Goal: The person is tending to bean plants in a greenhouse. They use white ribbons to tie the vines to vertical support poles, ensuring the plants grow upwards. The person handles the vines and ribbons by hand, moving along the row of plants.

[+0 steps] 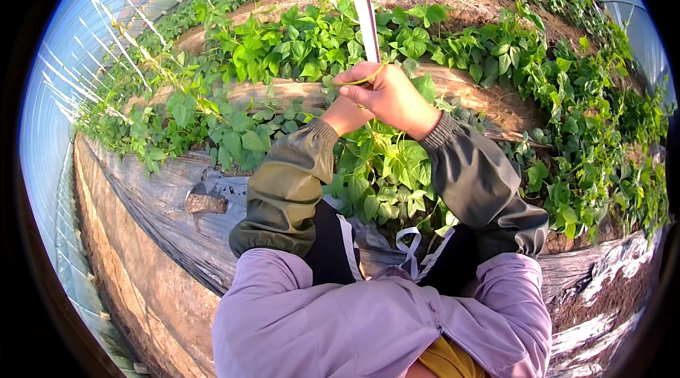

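Note:
My right hand (pixel 396 99) is closed at the lower end of a white strap with dark and coloured edge stripes (pixel 364 6). A thin green vine stem (pixel 361 80) curves over its fingers. My left hand (pixel 348 111) is just below and to the left, partly behind the right hand; its fingers are hidden, so I cannot tell what they hold. Under both hands grows a leafy green bean plant (pixel 380 171). Dark sleeve covers (pixel 289 187) reach to both wrists.
Rows of leafy bean plants (pixel 303 43) spread ahead and to the right (pixel 579 160). Black plastic mulch film (pixel 175 218) covers the soil at left, with a clod of soil (pixel 206 203) on it. White strings (pixel 125 43) slant up at the upper left, beside the plastic greenhouse wall (pixel 48 165).

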Demonstrator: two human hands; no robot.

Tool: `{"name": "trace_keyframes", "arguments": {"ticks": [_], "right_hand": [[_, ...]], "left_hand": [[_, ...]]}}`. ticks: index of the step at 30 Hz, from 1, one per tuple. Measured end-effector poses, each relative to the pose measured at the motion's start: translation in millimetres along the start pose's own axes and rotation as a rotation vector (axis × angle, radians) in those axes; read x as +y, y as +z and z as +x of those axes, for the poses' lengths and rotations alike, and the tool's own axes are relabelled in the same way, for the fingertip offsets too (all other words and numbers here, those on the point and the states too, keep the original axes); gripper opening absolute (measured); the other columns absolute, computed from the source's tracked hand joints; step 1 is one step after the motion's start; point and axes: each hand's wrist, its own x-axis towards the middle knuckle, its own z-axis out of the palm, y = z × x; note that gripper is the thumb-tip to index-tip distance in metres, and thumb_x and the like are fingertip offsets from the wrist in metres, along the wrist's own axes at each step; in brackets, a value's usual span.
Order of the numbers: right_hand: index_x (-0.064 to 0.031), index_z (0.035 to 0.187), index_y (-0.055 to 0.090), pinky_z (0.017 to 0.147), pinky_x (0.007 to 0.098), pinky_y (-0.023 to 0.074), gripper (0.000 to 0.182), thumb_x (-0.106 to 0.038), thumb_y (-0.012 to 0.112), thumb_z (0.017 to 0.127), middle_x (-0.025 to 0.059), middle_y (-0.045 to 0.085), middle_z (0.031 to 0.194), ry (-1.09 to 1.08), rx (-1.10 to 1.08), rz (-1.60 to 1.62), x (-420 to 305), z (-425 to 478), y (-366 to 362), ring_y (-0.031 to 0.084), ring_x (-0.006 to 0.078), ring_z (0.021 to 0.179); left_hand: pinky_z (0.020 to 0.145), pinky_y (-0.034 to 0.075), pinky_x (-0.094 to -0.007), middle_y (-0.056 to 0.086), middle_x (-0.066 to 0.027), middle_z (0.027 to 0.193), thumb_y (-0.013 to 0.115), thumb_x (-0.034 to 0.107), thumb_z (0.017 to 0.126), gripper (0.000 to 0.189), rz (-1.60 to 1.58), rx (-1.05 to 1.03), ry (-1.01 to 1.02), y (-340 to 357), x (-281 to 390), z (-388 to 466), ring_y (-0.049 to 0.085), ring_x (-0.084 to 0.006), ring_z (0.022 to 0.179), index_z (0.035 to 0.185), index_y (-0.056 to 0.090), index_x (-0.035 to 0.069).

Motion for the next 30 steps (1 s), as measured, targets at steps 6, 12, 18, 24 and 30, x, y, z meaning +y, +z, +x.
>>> {"name": "trace_keyframes", "arguments": {"ticks": [6,12,18,24,30], "right_hand": [[-0.0024,0.095,0.057,0.066,0.0339,0.0472,0.020,-0.008,0.054,0.076,0.0145,0.059,0.085,-0.049,0.456,-0.208,28.1,17.3,-8.0,0.059,0.0286,0.074],[0.0043,0.105,0.050,0.070,0.0292,0.0456,0.046,-0.018,0.066,0.069,0.0141,0.061,0.087,0.241,-0.066,0.152,74.7,14.1,11.6,0.058,0.0192,0.078],[-0.0002,0.085,0.063,0.059,0.0270,0.0454,0.024,-0.023,0.061,0.077,0.0057,0.060,0.064,0.381,0.112,-0.074,89.3,12.8,-3.0,0.056,0.0101,0.061],[-0.0014,0.080,0.064,0.060,0.0342,0.0482,0.035,-0.036,0.057,0.078,0.0119,0.060,0.061,0.491,0.192,-0.423,93.0,8.4,-20.9,0.061,0.0236,0.061],[0.0029,0.084,0.062,0.054,0.0227,0.0489,0.022,-0.017,0.061,0.074,0.0087,0.062,0.069,0.593,-0.067,0.162,120.8,-5.9,-1.3,0.061,0.0124,0.058]], "left_hand": [[0.072,0.045,-0.0245,0.058,0.0008,0.092,0.048,0.028,0.087,0.023,-0.711,-0.035,-0.511,-10.3,-35.9,-18.7,0.054,-0.0076,0.085,0.093,0.056,0.008],[0.061,0.042,-0.0195,0.058,0.0031,0.084,0.052,0.026,0.084,0.025,-0.549,-0.056,-0.566,-6.9,-33.2,-27.8,0.052,-0.0050,0.076,0.103,0.053,0.009],[0.057,0.038,-0.0170,0.058,0.0078,0.079,0.052,0.022,0.085,0.018,-0.536,-0.127,-0.555,-1.4,-47.9,-40.1,0.047,-0.0009,0.068,0.097,0.060,0.011],[0.071,0.041,-0.0227,0.058,0.0035,0.096,0.052,0.027,0.086,0.024,-0.441,-0.374,-0.569,-19.9,-39.3,-56.8,0.049,-0.0059,0.085,0.099,0.059,0.009],[0.076,0.046,-0.0284,0.059,-0.0029,0.099,0.047,0.031,0.088,0.031,-0.560,-0.217,-0.616,-28.1,-34.2,-62.1,0.055,-0.0123,0.090,0.102,0.058,0.005]]}}
